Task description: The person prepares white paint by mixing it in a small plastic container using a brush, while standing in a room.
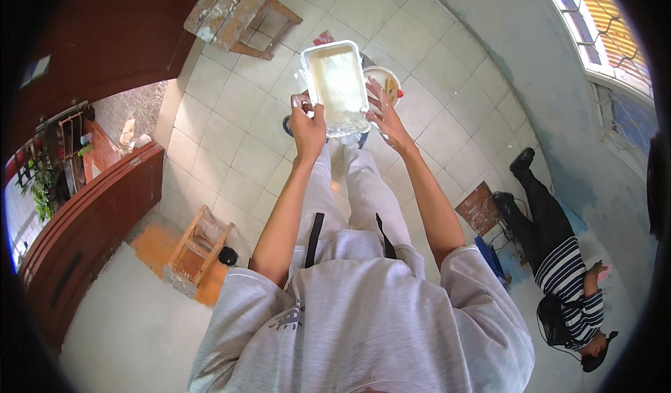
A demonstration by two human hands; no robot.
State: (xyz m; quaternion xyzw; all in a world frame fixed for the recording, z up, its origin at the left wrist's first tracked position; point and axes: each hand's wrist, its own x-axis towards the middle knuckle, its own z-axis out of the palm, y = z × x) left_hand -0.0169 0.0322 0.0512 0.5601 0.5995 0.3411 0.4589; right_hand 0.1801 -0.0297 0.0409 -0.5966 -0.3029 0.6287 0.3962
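Pale tiles (433, 124) covered the floor of a room with grey walls, and over them, in front of the wearer's body, the two hands were apart at either side of a white tray (331, 45). The left hand (308, 124) was clamped on the tray's near left edge, thumb and fingers pinched round the rim; the right hand (390, 122) had its fingers spread at the right side, and whether their tips bore on the rim I could not tell. White smears marked the right fingers, and a pale, wet-looking film lay in the tray. As I judged it, a one-sided hold could have let the tray tip, and slick fingers could have let the rim slip, spilling any loose liquid onto the shoes (363, 140) below. Just beside the right fingertips stood a round bucket (381, 75) with a red-tipped tool in it; a careless swing of the arm might have knocked it. Farther out were a spattered stool (237, 17), a second stool (199, 249), a red-brown door (105, 22), a grilled window (604, 33) and, on the right, a person (567, 270) in a striped top.
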